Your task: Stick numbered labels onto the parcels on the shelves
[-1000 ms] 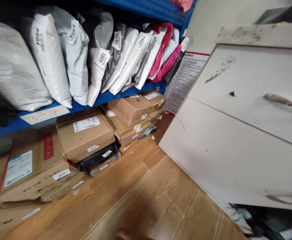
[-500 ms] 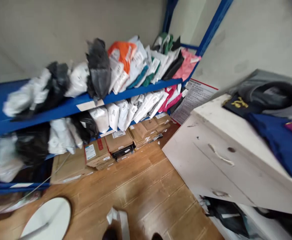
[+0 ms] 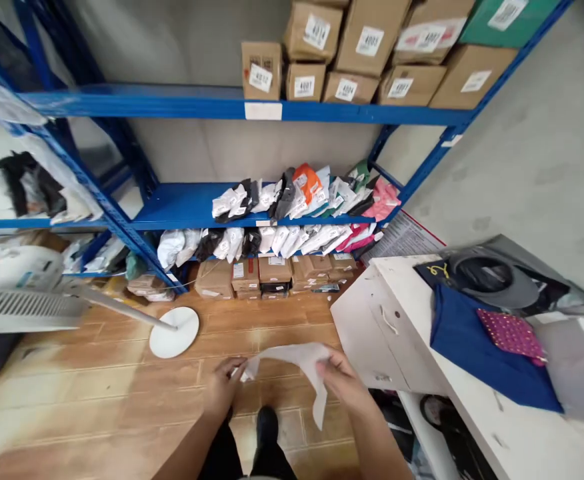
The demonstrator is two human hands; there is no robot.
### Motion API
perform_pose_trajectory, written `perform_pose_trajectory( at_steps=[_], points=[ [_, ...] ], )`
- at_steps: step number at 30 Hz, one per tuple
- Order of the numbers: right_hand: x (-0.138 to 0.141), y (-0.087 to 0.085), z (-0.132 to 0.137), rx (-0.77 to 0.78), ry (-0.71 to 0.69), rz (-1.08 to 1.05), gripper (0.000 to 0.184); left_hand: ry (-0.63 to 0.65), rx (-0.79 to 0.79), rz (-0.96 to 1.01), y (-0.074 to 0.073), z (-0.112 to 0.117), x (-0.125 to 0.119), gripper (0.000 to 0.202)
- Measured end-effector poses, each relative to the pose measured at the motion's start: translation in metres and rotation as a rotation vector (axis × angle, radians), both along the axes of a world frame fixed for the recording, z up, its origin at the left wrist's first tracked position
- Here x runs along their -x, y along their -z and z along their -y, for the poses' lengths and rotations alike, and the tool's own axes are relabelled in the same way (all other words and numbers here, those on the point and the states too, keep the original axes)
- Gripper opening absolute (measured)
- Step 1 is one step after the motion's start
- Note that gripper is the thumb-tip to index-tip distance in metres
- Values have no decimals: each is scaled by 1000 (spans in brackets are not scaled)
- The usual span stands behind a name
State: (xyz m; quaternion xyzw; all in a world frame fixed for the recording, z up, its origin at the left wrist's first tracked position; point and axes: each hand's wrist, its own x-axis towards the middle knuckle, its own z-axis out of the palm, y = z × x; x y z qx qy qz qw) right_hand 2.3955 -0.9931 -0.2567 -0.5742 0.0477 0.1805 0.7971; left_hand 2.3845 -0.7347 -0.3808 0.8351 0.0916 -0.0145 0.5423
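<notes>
A white strip of paper (image 3: 292, 355) arches between my two hands above the wooden floor. My left hand (image 3: 225, 381) pinches its left end, which is crumpled near the fingers. Further right, my right hand (image 3: 341, 379) grips the strip close to its other end, and a loose tail hangs below the fingers. Whatever may be printed on the strip does not show. My shoes (image 3: 267, 424) stand on the floor beneath it.
Ahead stands a blue shelf rack (image 3: 182, 200) with bagged parcels and numbered cardboard boxes (image 3: 369, 41). A white fan's round base (image 3: 175, 332) is at the left. On the right, a white cabinet (image 3: 372, 320) bears a dark blue cloth (image 3: 487, 353) and a grey bag.
The view has widened and risen, taking in the upper shelf. Both hands have come into view, holding the white strip that was low by my feet.
</notes>
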Motion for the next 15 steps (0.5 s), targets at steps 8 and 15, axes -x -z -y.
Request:
perform_pose_trajectory(
  at_steps=[8, 15],
  points=[
    [7, -47, -28, -230, 33, 105, 26, -215, 147, 7, -51, -50, 56, 47],
    [51, -69, -154, -365, -296, 21, 25, -37, 290, 122, -78, -47, 103, 87]
  ],
)
